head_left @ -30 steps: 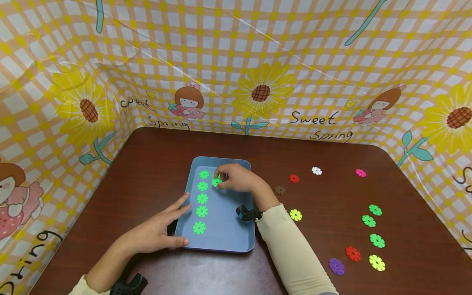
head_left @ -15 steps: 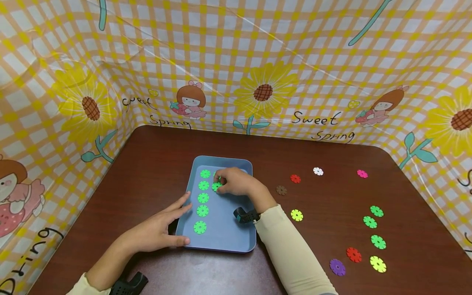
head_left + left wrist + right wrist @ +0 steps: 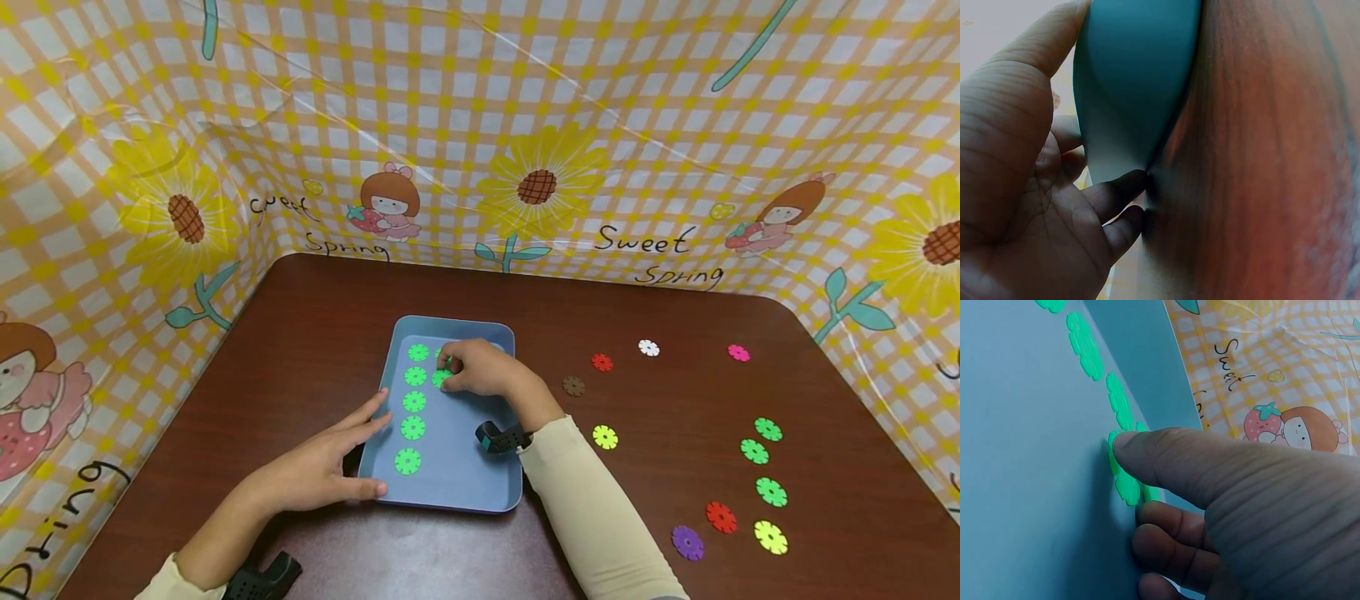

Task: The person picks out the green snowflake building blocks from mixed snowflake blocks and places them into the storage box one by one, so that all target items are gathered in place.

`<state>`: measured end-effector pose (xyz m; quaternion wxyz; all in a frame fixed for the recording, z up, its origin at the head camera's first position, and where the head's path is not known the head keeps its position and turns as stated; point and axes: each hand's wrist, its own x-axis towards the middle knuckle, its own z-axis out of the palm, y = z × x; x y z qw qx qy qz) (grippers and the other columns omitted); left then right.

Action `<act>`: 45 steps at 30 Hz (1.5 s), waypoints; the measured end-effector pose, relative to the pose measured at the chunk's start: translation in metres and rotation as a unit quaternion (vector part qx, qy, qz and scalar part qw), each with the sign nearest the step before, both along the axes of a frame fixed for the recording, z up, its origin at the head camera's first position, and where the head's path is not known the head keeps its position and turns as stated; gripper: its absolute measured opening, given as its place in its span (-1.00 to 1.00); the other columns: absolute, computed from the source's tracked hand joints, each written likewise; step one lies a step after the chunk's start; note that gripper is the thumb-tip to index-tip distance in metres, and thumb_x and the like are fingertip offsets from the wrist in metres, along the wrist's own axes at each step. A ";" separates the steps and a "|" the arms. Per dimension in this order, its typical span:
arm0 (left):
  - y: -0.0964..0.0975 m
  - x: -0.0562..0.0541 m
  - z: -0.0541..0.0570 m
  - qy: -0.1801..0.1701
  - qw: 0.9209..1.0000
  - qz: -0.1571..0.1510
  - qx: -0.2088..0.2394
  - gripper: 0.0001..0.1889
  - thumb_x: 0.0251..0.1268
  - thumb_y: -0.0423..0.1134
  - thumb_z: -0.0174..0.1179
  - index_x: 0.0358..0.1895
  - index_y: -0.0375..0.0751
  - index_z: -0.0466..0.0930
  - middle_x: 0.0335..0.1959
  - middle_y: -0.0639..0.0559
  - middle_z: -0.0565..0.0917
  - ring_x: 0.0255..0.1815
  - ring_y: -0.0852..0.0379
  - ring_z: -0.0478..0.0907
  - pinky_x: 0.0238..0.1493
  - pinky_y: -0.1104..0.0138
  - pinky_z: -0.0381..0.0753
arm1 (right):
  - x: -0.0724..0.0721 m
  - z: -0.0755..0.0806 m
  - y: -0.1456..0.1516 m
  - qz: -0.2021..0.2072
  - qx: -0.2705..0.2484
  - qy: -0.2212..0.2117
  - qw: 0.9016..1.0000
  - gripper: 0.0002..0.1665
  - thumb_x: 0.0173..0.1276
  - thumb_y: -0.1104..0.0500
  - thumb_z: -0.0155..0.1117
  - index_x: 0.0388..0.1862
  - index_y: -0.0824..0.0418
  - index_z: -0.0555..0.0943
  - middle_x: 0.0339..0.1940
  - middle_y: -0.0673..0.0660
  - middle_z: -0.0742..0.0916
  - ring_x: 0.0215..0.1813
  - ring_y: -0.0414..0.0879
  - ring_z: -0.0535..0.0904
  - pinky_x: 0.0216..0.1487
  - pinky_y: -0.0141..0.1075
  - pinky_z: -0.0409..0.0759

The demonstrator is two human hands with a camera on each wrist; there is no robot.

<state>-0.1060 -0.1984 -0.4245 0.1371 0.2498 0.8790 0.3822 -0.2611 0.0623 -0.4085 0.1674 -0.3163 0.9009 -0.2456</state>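
Observation:
In the head view my right hand [image 3: 483, 367] is over the upper part of a blue tray [image 3: 450, 497]. Its curled thumb and fingers hold a green notched disc [image 3: 441, 379] at the tray floor. The right wrist view shows the thumb [image 3: 1160, 456] lying on that disc [image 3: 1124, 481]. Another green disc, just above, is mostly covered by the fingers. Along the tray's left side runs a column of several green discs [image 3: 414, 402]. My left hand [image 3: 322, 467] rests against the tray's left edge, fingers spread and fairly straight, thumb by the near left corner.
Right of the tray, loose discs lie on the dark wooden table [image 3: 322, 308]: brown [image 3: 573, 386], red [image 3: 602, 362], white [image 3: 648, 347], pink [image 3: 738, 352], yellow [image 3: 605, 437], purple [image 3: 687, 542] and several green [image 3: 768, 429]. A checked cloth [image 3: 450, 100] walls the back and sides.
My right hand has moved slightly toward me, bringing its green disc a little down the tray, then stayed nearly still. My left hand keeps its place on the tray's edge.

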 end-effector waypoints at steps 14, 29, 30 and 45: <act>0.001 0.000 0.002 0.000 1.000 0.002 -0.002 -0.01 0.20 0.16 0.37 0.57 -0.21 0.10 0.64 0.08 -0.18 0.58 -0.03 -0.09 0.38 -0.13 0.17 | 0.002 0.001 0.000 -0.009 -0.007 -0.010 1.000 -0.71 0.27 0.17 0.46 -0.04 0.14 0.66 -0.33 0.02 0.63 -0.31 -0.11 0.51 -0.29 -0.31 0.49; 0.001 0.001 0.002 0.000 1.000 0.003 0.003 -0.02 0.18 0.13 0.39 0.56 -0.21 0.11 0.64 0.07 -0.17 0.58 -0.01 -0.08 0.38 -0.13 0.17 | 0.000 0.000 0.001 -0.006 -0.011 -0.009 1.000 -0.70 0.27 0.18 0.47 -0.03 0.14 0.66 -0.31 0.03 0.63 -0.32 -0.11 0.51 -0.30 -0.32 0.48; 0.001 0.001 0.002 0.000 1.000 0.004 0.003 -0.02 0.18 0.13 0.40 0.56 -0.21 0.12 0.64 0.07 -0.17 0.58 -0.01 -0.08 0.38 -0.13 0.17 | 0.000 0.000 0.001 -0.006 -0.011 -0.010 1.000 -0.70 0.27 0.18 0.47 -0.03 0.14 0.66 -0.31 0.02 0.63 -0.32 -0.11 0.51 -0.30 -0.32 0.49; 0.001 0.000 0.002 0.000 1.000 0.003 0.000 -0.02 0.19 0.14 0.39 0.56 -0.22 0.12 0.64 0.08 -0.17 0.58 -0.02 -0.08 0.38 -0.12 0.16 | 0.000 -0.002 0.002 -0.002 -0.027 0.011 1.000 -0.71 0.24 0.20 0.48 -0.07 0.15 0.65 -0.20 0.07 0.60 -0.17 -0.06 0.47 -0.20 -0.24 0.48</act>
